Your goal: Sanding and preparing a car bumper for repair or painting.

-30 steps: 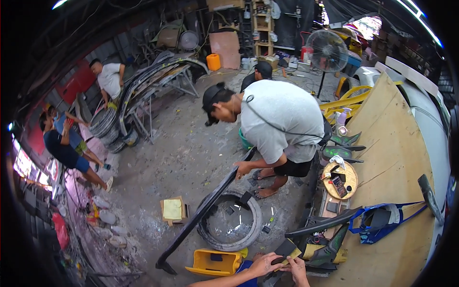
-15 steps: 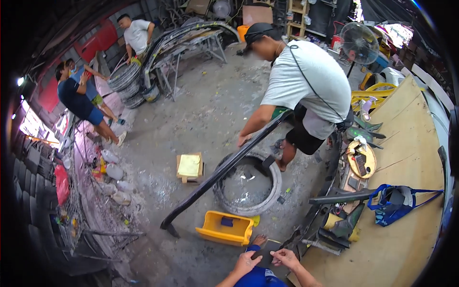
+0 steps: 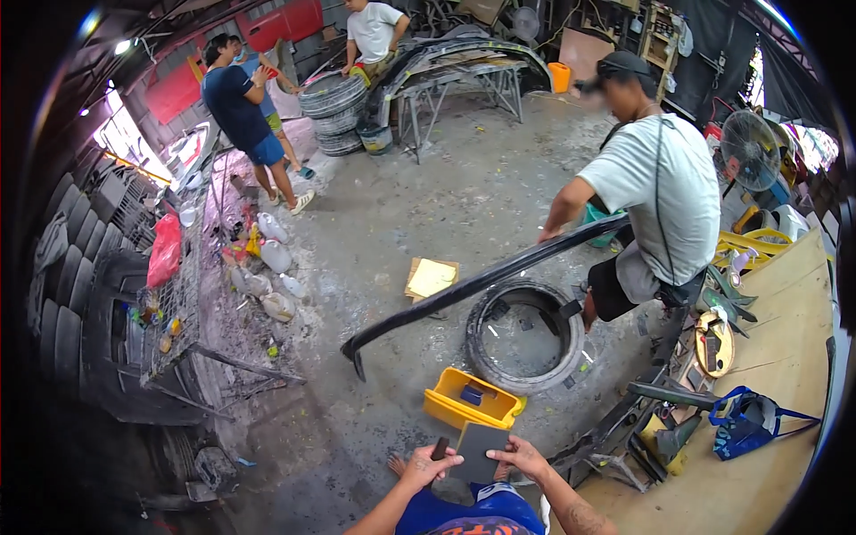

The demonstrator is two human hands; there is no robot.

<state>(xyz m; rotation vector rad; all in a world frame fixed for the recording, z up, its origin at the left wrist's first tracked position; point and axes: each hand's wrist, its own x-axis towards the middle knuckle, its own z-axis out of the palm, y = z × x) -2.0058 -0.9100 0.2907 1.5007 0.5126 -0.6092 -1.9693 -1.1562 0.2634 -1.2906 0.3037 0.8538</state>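
Low at the front, just above the person's blue shorts [image 3: 473, 510], a grey sheet [image 3: 484, 448] is pinched at its right edge by the right hand [image 3: 524, 456]; the left hand [image 3: 428, 465] grips a small dark block [image 3: 440, 448], its thumb at the sheet's left edge. Just beyond sits a yellow tub [image 3: 459, 412] with a dark blue block [image 3: 471, 393] inside, and past that a tire [image 3: 477, 343] lies flat. A long black strip [image 3: 464, 287] slants across the space beyond the tub, with a bending co-worker [image 3: 660, 187] at its far end. Near the strip, a yellow pad [image 3: 432, 277] rests on cardboard. Plywood [image 3: 758, 464] bearing a blue bag [image 3: 740, 432] fills the right side; plastic bottles [image 3: 275, 257] lie at left. The grey concrete floor [image 3: 383, 214] is stained and speckled. Farther back are stacked tires [image 3: 332, 111], a standing fan [image 3: 749, 150] and three more people.
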